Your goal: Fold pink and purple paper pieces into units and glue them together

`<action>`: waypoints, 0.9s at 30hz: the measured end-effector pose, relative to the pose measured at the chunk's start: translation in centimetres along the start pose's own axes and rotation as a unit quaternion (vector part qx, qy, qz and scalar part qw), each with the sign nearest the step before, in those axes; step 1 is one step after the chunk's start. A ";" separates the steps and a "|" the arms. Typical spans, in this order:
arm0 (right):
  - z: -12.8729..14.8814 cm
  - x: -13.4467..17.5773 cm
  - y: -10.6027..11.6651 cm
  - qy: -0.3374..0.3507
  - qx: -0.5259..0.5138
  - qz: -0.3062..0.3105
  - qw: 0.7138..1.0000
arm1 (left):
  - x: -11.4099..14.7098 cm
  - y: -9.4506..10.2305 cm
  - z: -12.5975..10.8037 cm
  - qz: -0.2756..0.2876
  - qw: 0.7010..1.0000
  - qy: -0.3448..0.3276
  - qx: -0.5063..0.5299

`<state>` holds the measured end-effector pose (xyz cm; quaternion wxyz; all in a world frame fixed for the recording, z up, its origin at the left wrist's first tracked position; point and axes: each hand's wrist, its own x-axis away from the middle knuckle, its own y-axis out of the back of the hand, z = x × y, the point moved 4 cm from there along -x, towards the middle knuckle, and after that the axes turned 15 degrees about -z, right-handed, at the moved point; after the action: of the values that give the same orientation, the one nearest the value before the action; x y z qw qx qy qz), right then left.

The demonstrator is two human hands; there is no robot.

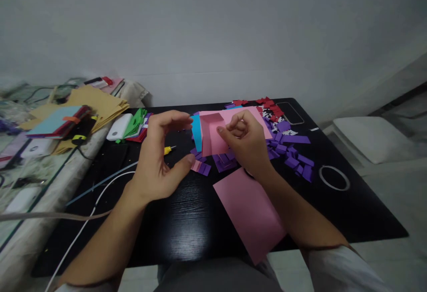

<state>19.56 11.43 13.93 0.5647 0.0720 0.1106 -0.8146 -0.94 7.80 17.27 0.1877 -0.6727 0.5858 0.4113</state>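
Observation:
My left hand [159, 161] is raised over the black table, fingers and thumb curved apart, with nothing between them. My right hand [247, 138] is closed, its thumb and fingers pinching over a creased piece of pink paper [210, 127]; its exact grip is partly hidden. Behind this piece lie more pink paper [263, 123] and a blue sheet [196, 133]. Under my right forearm a larger pink sheet [248, 216] rests near the table's front edge. Just past my left thumb sits a small pink and purple folded strip [202, 167].
Purple folded pieces [296, 158] and red scraps [270, 105] spread at the back right. A clear ring [334, 178] lies on the right. At left are a yellow-handled tool [168, 150], green papers [135, 123], a white cable [100, 198] and a cluttered glass-topped surface [33, 183].

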 end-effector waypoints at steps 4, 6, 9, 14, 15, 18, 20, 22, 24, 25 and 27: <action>0.2 0.2 -0.1 0.047 0.045 -0.001 0.998 | -0.2 -0.5 -1.4 0.028 0.993 -0.076 -0.086; 0.3 0.3 -0.2 0.066 0.051 0.010 0.996 | -0.3 -0.8 -1.6 0.052 0.983 -0.098 -0.144; 0.2 0.3 -0.3 0.081 0.059 0.032 0.994 | -0.2 -1.1 -1.0 0.079 0.970 -0.098 -0.206; 0.2 0.1 -0.1 0.082 0.074 0.033 0.993 | 0.0 -1.0 0.1 0.092 0.961 -0.085 -0.246; 0.2 0.1 -0.1 0.081 0.079 0.031 0.993 | 0.1 -0.9 0.2 0.092 0.961 -0.083 -0.247; 0.1 0.0 0.1 0.074 0.091 0.029 0.993 | 0.0 -0.9 0.4 0.091 0.961 -0.080 -0.249; 0.0 -0.1 0.2 0.074 0.089 0.027 0.993 | 0.0 -0.9 0.4 0.096 0.962 -0.074 -0.243; 0.0 -0.2 0.3 0.080 0.085 0.024 0.993 | 0.0 -0.9 0.4 0.102 0.965 -0.068 -0.233; 0.0 -0.2 0.4 0.088 0.086 0.024 0.992 | 0.0 -0.9 0.4 0.105 0.966 -0.062 -0.229; 0.0 -0.1 0.4 0.091 0.088 0.026 0.992 | 0.1 -0.9 0.5 0.104 0.965 -0.061 -0.232; 0.2 -0.1 0.4 0.094 0.094 0.031 0.991 | 0.2 -0.9 0.7 0.102 0.961 -0.062 -0.249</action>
<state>19.99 11.33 14.07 0.5677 0.2047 0.0837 -0.7930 -0.35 8.42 16.47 0.0071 -0.6079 0.5176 0.6021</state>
